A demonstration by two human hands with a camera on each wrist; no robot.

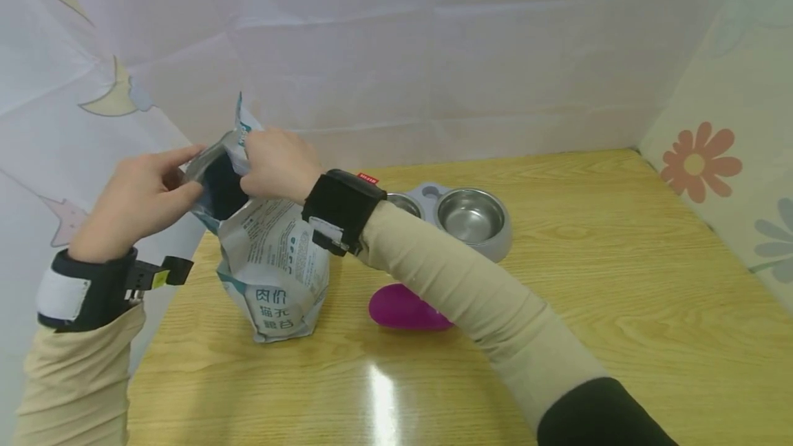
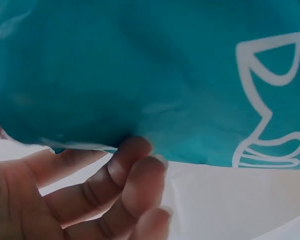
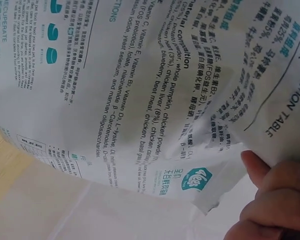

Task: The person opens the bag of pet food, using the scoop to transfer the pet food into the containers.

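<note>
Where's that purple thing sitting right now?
In the head view, the purple object lies on the wooden table, right of the pet food bag, in front of the double steel bowl.

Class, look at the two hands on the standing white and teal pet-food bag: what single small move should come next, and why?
Probably pull the mouth a little wider. The left hand and right hand each pinch one side of the top of the white and teal pet-food bag, which stands upright on the wooden table with its mouth only partly open. The grey double bowl's steel cups look empty.
</note>
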